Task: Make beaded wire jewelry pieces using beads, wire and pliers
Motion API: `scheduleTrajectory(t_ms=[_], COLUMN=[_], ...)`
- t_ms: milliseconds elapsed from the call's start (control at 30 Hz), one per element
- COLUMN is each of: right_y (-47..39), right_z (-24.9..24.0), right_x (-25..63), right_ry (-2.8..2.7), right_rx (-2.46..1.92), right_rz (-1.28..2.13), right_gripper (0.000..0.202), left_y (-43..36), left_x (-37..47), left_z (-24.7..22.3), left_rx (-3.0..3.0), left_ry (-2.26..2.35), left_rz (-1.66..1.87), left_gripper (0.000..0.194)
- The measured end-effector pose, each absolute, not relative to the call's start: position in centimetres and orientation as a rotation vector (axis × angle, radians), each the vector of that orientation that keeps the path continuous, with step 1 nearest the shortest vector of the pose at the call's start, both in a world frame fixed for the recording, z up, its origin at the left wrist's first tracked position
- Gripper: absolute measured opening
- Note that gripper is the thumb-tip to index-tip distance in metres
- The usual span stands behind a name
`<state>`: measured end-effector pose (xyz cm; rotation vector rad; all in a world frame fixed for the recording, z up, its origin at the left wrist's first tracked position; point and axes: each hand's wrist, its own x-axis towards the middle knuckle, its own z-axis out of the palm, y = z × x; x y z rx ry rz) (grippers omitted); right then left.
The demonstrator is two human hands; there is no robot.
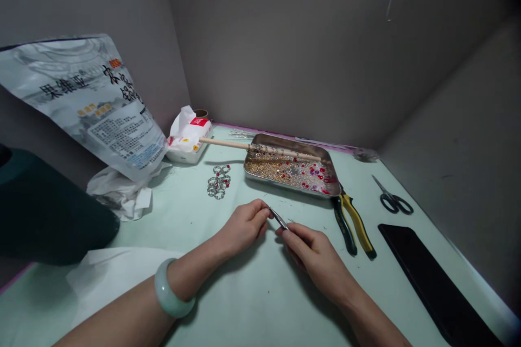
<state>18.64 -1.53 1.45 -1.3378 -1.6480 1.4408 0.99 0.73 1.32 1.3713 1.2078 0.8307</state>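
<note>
My left hand (247, 224) is closed in a pinch over the middle of the table, and what is between its fingertips is too small to make out. My right hand (313, 252) grips a slim pointed metal tool (280, 219), tweezers or fine pliers. Its tip meets the left fingertips. Just beyond my hands, a metal tray (285, 186) holds gold, clear and red beads, with a wooden stick (225, 143) wound with wire lying across it. Several beaded wire rings (218, 181) lie in a cluster left of the tray.
Right of the tray lie yellow-and-green-handled pliers (352, 222), scissors (391, 198) and a long black object (435, 282). At left stand a silver pouch (93, 97), a dark green container (52, 211), a tissue pack (189, 138) and crumpled tissue (122, 195). Grey walls close in the table.
</note>
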Motion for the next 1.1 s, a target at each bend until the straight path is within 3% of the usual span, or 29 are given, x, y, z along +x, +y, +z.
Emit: scheduleTrajectory(t_ms=[267, 667, 800, 1100], right_y=[-1.7, -2.6, -2.9, -2.0], right_z=[1.7, 0.2, -0.5, 1.0], right_x=[18.3, 16.9, 16.5, 17.8], right_ry=[-1.469, -2.048, -2.112, -1.96], right_rx=[-1.314, -1.552, -1.63, -1.424], right_rz=[1.705, 0.678, 0.478, 0.829], right_gripper=[0.03, 0.025, 0.023, 0.025], left_y=[0.6, 0.3, 0.3, 0.5], left_x=[0.9, 1.7, 1.8, 1.6], left_z=[1.3, 1.1, 0.9, 2.1], left_rx=[1.619, 1.79, 1.835, 1.035], left_ry=[1.317, 1.528, 1.598, 1.092], left_rz=[0.789, 0.747, 0.726, 0.812], left_gripper=[0.023, 0.023, 0.022, 0.014])
